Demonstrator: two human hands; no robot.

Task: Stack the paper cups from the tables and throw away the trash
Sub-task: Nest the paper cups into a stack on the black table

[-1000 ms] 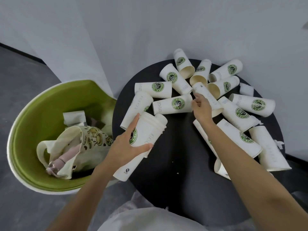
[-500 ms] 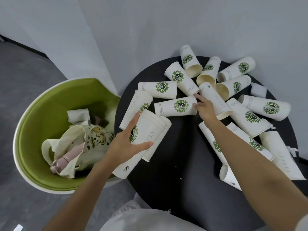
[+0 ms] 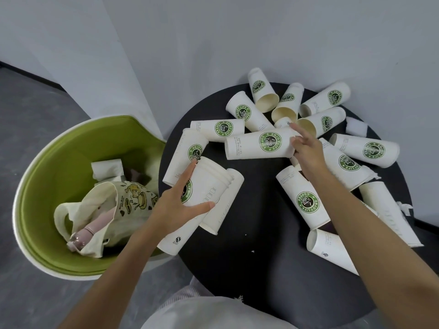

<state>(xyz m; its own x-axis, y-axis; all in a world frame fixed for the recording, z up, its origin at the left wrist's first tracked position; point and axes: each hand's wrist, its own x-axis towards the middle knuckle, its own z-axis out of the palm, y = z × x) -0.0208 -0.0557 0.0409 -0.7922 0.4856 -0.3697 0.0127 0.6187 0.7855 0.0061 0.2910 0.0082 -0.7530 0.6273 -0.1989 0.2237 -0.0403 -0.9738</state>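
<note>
Several white paper cups with green coffee logos lie on their sides on a round black table. My left hand grips a stack of nested cups at the table's left edge, thumb below and fingers along its far side. Another cup lies against that stack. My right hand holds the base end of a lying cup in the middle of the table, with its index finger pointing out over the cup.
A green-lined tub chair stands left of the table with a cream tote bag and a folded white paper in it. A white crumpled tissue lies at the table's far right. Grey walls close behind.
My right hand has taken hold of the middle cup's base end, and that cup has swung slightly. My left hand keeps the stack in place. The view has drawn closer.
</note>
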